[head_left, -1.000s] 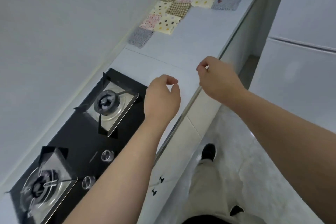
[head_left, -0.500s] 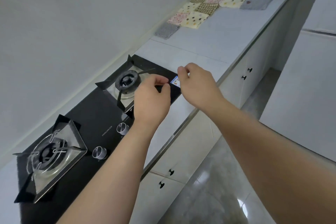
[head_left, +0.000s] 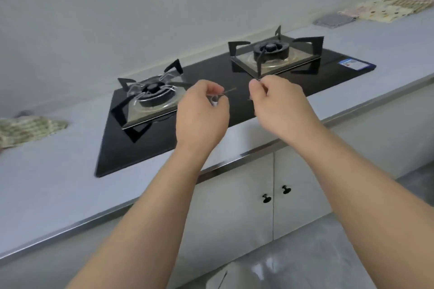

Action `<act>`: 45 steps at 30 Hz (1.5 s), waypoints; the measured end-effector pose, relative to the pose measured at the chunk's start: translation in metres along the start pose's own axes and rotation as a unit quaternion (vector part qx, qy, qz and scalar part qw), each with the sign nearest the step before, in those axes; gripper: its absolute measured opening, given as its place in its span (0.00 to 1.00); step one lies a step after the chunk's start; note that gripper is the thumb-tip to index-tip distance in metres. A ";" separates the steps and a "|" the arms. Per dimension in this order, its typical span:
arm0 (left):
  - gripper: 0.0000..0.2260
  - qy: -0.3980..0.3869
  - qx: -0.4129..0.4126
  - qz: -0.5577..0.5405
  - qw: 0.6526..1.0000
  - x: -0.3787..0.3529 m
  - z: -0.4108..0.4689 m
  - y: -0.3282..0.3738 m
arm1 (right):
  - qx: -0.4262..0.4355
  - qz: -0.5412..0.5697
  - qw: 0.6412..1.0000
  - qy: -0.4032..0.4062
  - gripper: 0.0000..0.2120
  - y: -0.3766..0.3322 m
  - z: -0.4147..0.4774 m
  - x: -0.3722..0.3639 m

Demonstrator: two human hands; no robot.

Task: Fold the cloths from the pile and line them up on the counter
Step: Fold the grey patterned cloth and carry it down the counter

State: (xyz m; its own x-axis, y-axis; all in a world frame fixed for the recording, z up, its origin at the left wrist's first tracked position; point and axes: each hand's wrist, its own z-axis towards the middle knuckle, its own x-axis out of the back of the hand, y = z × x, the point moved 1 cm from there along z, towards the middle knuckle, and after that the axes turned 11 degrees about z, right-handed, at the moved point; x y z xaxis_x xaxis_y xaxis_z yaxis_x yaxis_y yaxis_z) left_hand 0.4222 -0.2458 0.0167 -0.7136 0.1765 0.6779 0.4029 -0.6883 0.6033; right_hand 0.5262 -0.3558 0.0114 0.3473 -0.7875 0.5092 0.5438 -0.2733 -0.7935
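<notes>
Black hob (head_left: 206,70) lies on the grey counter (head_left: 58,171). Above it, left hand (head_left: 202,112) and right hand (head_left: 281,105) hover, fingers curled in, gripping nothing visible.

The stove (head_left: 145,148) is shiny black with a blue sticker (head_left: 352,64). The table (head_left: 47,185) is pale grey. The lined-up cloths (head_left: 378,10) are cream with dots, pink and grey.

You face the hob (head_left: 211,77) at 12 o'clock, set in the counter (head_left: 58,183) | cloth pile (head_left: 28,129) on counter at 9 o'clock, left of hob | folded cloths (head_left: 375,10) at 2 o'clock, beyond hob by the wall | cabinet doors (head_left: 246,218) at 5 o'clock under counter | your left hand (head_left: 202,115) and right hand (head_left: 284,108) side by side over hob's front
</notes>
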 end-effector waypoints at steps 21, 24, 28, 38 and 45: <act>0.13 0.098 0.261 0.201 0.939 0.300 -0.050 -0.349 | 0.142 0.017 0.957 -0.251 0.18 -0.236 -0.105 -0.320; 0.16 0.112 0.303 0.228 0.919 0.323 -0.036 -0.392 | 0.141 0.048 0.955 -0.258 0.15 -0.250 -0.107 -0.365; 0.18 0.133 0.315 0.277 0.898 0.334 -0.015 -0.437 | 0.135 0.082 0.955 -0.250 0.12 -0.273 -0.098 -0.422; 0.24 0.116 0.286 0.308 0.900 0.347 0.066 -0.520 | 0.156 0.127 0.966 -0.162 0.09 -0.289 -0.063 -0.502; 0.26 0.155 0.302 0.299 0.892 0.352 0.071 -0.532 | 0.150 0.164 0.966 -0.134 0.06 -0.282 -0.057 -0.509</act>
State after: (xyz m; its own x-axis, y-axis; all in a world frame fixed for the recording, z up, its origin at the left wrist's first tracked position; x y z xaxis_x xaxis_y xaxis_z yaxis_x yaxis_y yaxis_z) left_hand -0.0025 0.2330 -0.0359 -0.3539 -0.3627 0.8621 0.9330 -0.0730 0.3523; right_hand 0.1522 0.0910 -0.0432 0.7018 -0.6219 0.3475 0.5546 0.1707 -0.8144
